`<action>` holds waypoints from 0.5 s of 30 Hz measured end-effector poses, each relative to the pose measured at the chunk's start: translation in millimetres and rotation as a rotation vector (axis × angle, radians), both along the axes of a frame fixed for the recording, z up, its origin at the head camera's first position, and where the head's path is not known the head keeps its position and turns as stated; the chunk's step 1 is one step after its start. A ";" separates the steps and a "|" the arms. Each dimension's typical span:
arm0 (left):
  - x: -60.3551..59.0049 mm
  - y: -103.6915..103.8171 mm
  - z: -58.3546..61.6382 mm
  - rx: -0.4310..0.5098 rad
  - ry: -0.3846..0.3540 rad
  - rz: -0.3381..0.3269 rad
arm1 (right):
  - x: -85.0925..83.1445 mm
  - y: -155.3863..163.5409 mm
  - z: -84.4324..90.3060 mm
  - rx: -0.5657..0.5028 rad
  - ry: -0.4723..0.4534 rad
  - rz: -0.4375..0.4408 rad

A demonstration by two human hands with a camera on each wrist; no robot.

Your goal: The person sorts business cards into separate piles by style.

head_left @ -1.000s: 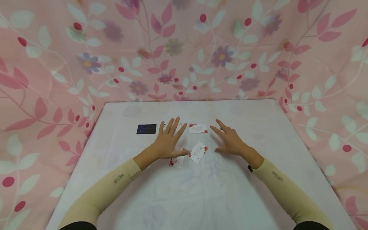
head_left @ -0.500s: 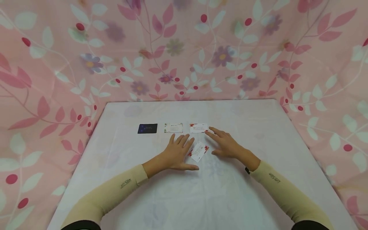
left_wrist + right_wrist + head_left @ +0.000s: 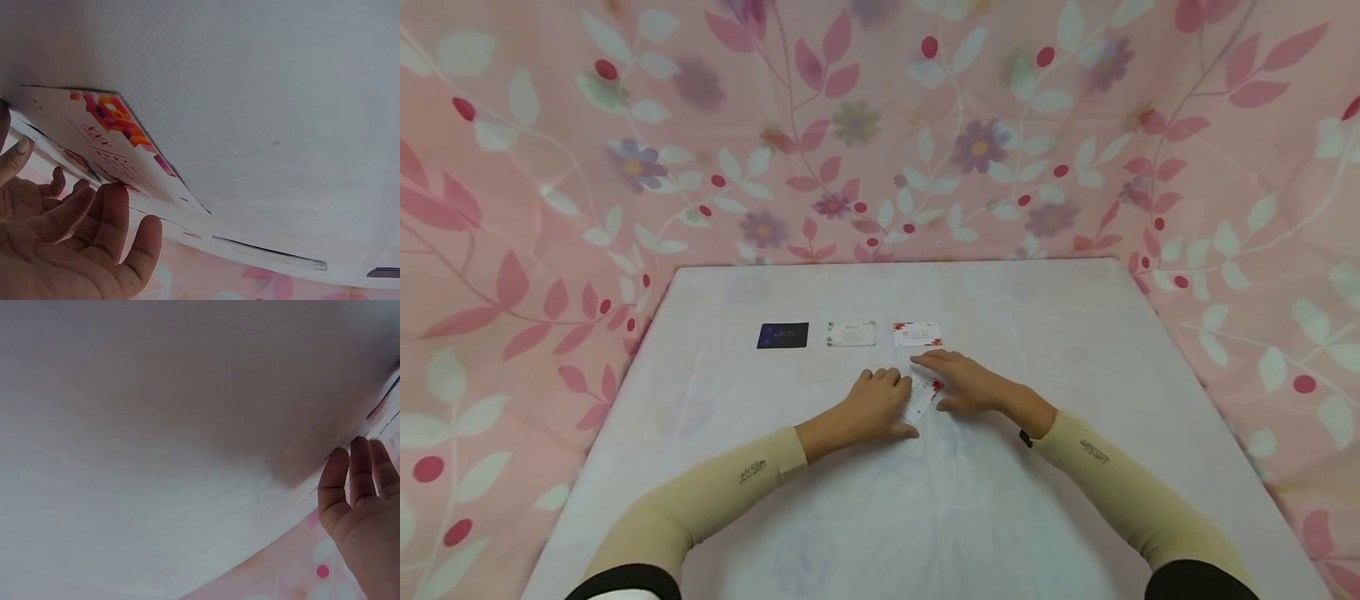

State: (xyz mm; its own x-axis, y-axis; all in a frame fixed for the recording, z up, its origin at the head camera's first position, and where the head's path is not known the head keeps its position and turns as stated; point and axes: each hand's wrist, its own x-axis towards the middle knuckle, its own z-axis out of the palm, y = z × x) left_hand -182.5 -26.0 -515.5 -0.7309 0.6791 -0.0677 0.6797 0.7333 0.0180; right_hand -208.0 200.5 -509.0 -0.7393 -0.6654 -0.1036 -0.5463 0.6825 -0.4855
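We see a white card with red flowers (image 3: 922, 398) lying tilted on the white table (image 3: 1075, 333), wedged between our two hands. Our left hand (image 3: 874, 407) rests beside it with fingers loosely curled, holding nothing; our right hand (image 3: 964, 385) lies flat, its straight fingers over the card's far end. The left wrist view shows the card's (image 3: 119, 147) print and a second card edge beneath it, hidden from the head view.

Staged recording booth: floral backdrop (image 3: 880, 125), covered table (image 3: 925, 500).
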 end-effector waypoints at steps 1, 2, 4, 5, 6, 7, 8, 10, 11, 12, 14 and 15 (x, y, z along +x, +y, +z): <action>-0.9 1.3 0.4 -0.011 -0.004 0.006 | -1.3 -1.3 0.2 0.009 0.001 0.007; -2.0 2.5 1.0 -0.021 -0.011 0.012 | -2.4 -2.4 0.5 0.018 -0.001 0.011; -4.0 4.5 2.9 -0.032 -0.034 0.024 | -4.5 -4.0 1.1 0.037 -0.014 0.015; -4.9 5.3 3.9 -0.033 -0.047 0.032 | -5.6 -4.5 1.2 0.049 -0.018 0.018; -5.8 5.9 4.9 -0.035 -0.060 0.038 | -6.7 -5.0 1.4 0.061 -0.026 0.022; -6.7 6.3 6.0 -0.033 -0.075 0.044 | -7.8 -5.3 1.7 0.073 -0.029 0.026; -7.7 6.7 6.9 -0.029 -0.087 0.049 | -9.1 -5.8 1.7 0.089 -0.031 0.032; -9.6 7.0 8.4 -0.020 -0.109 0.059 | -11.6 -6.9 2.0 0.107 -0.032 0.040; -10.5 7.0 9.0 -0.015 -0.118 0.064 | -12.8 -7.6 2.3 0.116 -0.034 0.040; -11.2 6.9 9.5 -0.013 -0.126 0.065 | -13.7 -8.1 2.5 0.118 -0.040 0.035; -12.7 6.9 9.6 -0.007 -0.144 0.067 | -15.0 -8.8 2.9 0.119 -0.059 0.023; -13.4 6.9 9.5 -0.009 -0.153 0.068 | -15.5 -8.7 2.9 0.114 -0.067 0.017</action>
